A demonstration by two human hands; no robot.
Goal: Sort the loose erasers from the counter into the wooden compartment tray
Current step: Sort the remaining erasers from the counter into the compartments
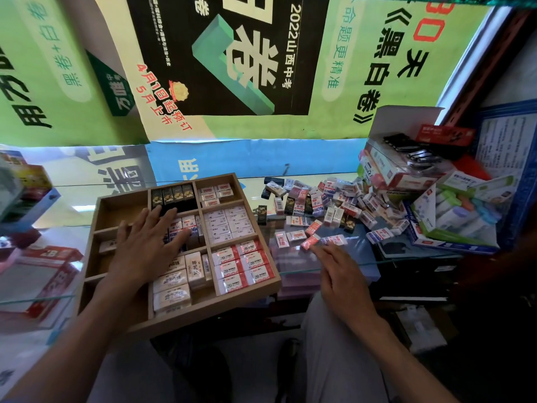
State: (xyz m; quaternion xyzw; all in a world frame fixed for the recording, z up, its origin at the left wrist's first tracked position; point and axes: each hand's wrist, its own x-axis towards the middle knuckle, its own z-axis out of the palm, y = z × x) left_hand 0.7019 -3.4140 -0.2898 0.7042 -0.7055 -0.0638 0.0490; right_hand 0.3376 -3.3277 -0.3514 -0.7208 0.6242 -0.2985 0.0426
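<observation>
- A glass counter [290, 181] lies under both hands, posters propped behind it.
- A wooden compartment tray [186, 311] sits under the left hand, many sections holding rows of wrapped erasers.
- A heap of loose erasers [334, 199] spreads just beyond the right hand, with open stationery boxes [447, 216] further right.
- The left hand [145, 245] lies flat, fingers spread, over the tray's middle sections, gripping nothing.
- The right hand [337, 271] reaches forward, fingers straight, fingertips beside a red-and-white eraser [311, 241], holding nothing.

left hand [146, 242] spread flat; right hand [338, 274] extended
</observation>
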